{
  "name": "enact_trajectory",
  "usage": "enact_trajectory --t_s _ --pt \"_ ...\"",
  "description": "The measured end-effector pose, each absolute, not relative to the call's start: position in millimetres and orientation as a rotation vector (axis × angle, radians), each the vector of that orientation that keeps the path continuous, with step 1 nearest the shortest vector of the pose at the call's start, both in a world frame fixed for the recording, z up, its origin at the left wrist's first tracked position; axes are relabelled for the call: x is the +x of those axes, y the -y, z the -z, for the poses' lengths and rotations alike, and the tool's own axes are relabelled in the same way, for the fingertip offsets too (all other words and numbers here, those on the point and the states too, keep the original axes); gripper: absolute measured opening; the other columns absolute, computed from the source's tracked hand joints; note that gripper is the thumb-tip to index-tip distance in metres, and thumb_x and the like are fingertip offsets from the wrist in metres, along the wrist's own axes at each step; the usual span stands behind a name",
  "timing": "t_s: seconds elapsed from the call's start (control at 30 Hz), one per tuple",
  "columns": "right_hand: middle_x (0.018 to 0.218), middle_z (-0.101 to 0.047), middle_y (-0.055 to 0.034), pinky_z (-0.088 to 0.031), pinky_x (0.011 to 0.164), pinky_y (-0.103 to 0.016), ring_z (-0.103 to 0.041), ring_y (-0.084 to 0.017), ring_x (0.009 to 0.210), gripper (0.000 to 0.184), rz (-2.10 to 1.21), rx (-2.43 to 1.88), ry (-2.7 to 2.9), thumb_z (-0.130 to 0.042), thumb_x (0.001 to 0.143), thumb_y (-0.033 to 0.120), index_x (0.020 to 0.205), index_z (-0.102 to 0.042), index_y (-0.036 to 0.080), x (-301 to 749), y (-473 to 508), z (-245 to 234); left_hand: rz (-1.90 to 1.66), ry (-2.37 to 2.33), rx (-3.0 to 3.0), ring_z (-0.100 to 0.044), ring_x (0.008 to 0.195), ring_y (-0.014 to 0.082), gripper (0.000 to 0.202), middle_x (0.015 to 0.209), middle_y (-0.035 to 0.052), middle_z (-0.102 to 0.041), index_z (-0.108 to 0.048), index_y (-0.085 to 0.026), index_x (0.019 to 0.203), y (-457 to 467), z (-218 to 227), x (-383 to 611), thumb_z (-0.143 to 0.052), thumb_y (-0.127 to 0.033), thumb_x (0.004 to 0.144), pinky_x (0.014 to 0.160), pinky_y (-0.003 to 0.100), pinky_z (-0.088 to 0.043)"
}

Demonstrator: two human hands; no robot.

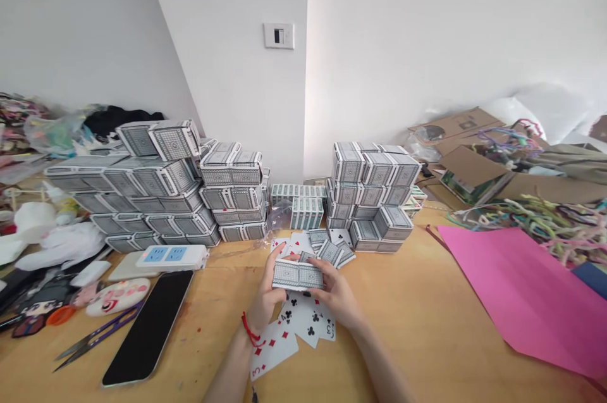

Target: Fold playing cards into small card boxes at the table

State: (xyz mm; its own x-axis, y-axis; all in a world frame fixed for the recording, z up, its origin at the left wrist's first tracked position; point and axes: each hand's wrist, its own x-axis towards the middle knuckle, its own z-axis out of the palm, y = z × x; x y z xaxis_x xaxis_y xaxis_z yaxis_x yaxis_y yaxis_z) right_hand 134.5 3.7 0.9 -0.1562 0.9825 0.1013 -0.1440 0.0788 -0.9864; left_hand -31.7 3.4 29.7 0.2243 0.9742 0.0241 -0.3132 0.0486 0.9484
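Between my two hands is a flat block made of playing cards (298,275), patterned backs facing me. My left hand (268,286) grips its left end, fingers wrapped round the edge; a red cord circles that wrist. At the other end, my right hand (336,289) is closed on the same block. Beneath it, several loose face-up cards (275,346) lie on the table. Behind it are face-down cards (332,253) and a couple of red-suited cards (298,243). Stacked card blocks (374,178) rise at the back right, with more card stacks (142,194) at the left.
On the left lie a black phone (150,327), scissors (97,334) and a white power strip (173,256). A pink sheet (516,289) covers part of the right side, near colourful pipe cleaners (535,226) and an open cardboard box (478,172). Boxes of cards (307,212) stand by the wall.
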Motion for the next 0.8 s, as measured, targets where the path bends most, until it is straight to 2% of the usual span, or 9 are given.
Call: enact_trajectory --t_s 0.1,0.2,0.23,0.3,0.37,0.53,0.63,0.73,0.8 --pt "0.111 -0.051 -0.0074 -0.045 0.08 -0.033 -0.052 -0.023 0.097 0.051 -1.198 -1.045 1.36 -0.071 0.059 0.021 0.108 -0.057 0.023 132.3 -3.0 2.6 -1.194 -0.896 0.985 -0.054 0.098 0.0203 0.059 0.108 0.0046 -0.058 -0.038 -0.023 0.123 -6.9 -28.7 -27.8 -0.049 -0.012 0.066 0.084 0.031 -0.042" --pt "0.107 -0.051 -0.008 -0.048 0.068 -0.031 -0.055 -0.022 0.085 0.05 -1.147 -1.082 1.426 -0.07 0.06 0.024 0.108 -0.057 0.023 130.8 -0.2 0.8 -1.284 -1.159 0.977 -0.057 0.089 0.0194 0.034 0.095 0.005 -0.063 -0.055 -0.018 0.103 -13.4 -25.5 -24.5 -0.055 -0.025 0.069 0.074 0.026 -0.045" --pt "0.106 -0.051 -0.0079 -0.048 0.067 -0.031 -0.055 -0.022 0.085 0.049 -1.118 -1.088 1.443 -0.07 0.06 0.025 0.108 -0.057 0.023 130.5 0.9 -0.8 -1.304 -1.234 0.969 -0.059 0.081 0.0183 0.03 0.09 0.0043 -0.063 -0.058 -0.017 0.097 -15.1 -24.2 -24.0 -0.056 -0.028 0.069 0.067 0.024 -0.047" --pt "0.102 -0.052 -0.0074 -0.047 0.07 -0.031 -0.054 -0.023 0.087 0.047 -1.04 -1.094 1.479 -0.07 0.06 0.025 0.106 -0.058 0.023 129.9 2.8 -4.1 -1.265 -1.283 0.967 -0.057 0.056 0.0146 0.03 0.073 0.0006 -0.062 -0.057 -0.018 0.096 -16.8 -21.6 -23.4 -0.056 -0.032 0.069 0.049 0.023 -0.045" --pt "0.099 -0.053 -0.007 -0.046 0.074 -0.032 -0.053 -0.023 0.088 0.046 -0.982 -1.101 1.511 -0.069 0.06 0.024 0.105 -0.058 0.023 129.6 3.7 -6.2 -1.227 -1.258 0.984 -0.05 0.04 0.0115 0.032 0.06 -0.0034 -0.058 -0.054 -0.019 0.098 -16.3 -19.4 -22.9 -0.055 -0.034 0.07 0.038 0.022 -0.04" --pt "0.099 -0.054 -0.0075 -0.048 0.071 -0.031 -0.054 -0.023 0.088 0.045 -0.966 -1.123 1.548 -0.069 0.061 0.025 0.105 -0.057 0.02 131.5 2.1 -4.6 -1.192 -1.162 1.051 -0.043 0.03 0.0096 0.031 0.045 -0.0079 -0.048 -0.049 -0.02 0.098 -11.9 -15.8 -19.8 -0.051 -0.04 0.074 0.031 0.02 -0.035" --pt "0.102 -0.053 -0.0076 -0.047 0.075 -0.032 -0.054 -0.023 0.091 0.046 -0.898 -1.129 1.595 -0.069 0.061 0.026 0.105 -0.057 0.02 133.8 -0.2 -3.9 -1.164 -1.147 1.1 -0.046 0.032 0.0097 0.034 0.05 -0.0073 -0.051 -0.045 -0.021 0.103 -8.3 -18.8 -17.6 -0.051 -0.039 0.075 0.033 0.02 -0.038" --pt "0.104 -0.053 -0.0073 -0.045 0.082 -0.036 -0.052 -0.024 0.097 0.048 -0.811 -1.142 1.614 -0.069 0.062 0.025 0.107 -0.054 0.022 133.2 -1.2 -5.0 -1.185 -1.121 1.138 -0.056 0.049 0.0109 0.046 0.078 -0.0018 -0.061 -0.04 -0.024 0.112 -4.9 -26.3 -16.1 -0.059 -0.031 0.07 0.045 0.022 -0.047" --pt "0.107 -0.053 -0.0077 -0.046 0.08 -0.035 -0.051 -0.024 0.098 0.052 -0.794 -1.146 1.568 -0.069 0.063 0.027 0.111 -0.05 0.023 131.1 -0.9 -5.0 -1.262 -1.131 1.155 -0.061 0.068 0.0135 0.052 0.095 0.0018 -0.06 -0.04 -0.023 0.113 -4.4 -30.6 -15.5 -0.064 -0.024 0.066 0.057 0.023 -0.05"
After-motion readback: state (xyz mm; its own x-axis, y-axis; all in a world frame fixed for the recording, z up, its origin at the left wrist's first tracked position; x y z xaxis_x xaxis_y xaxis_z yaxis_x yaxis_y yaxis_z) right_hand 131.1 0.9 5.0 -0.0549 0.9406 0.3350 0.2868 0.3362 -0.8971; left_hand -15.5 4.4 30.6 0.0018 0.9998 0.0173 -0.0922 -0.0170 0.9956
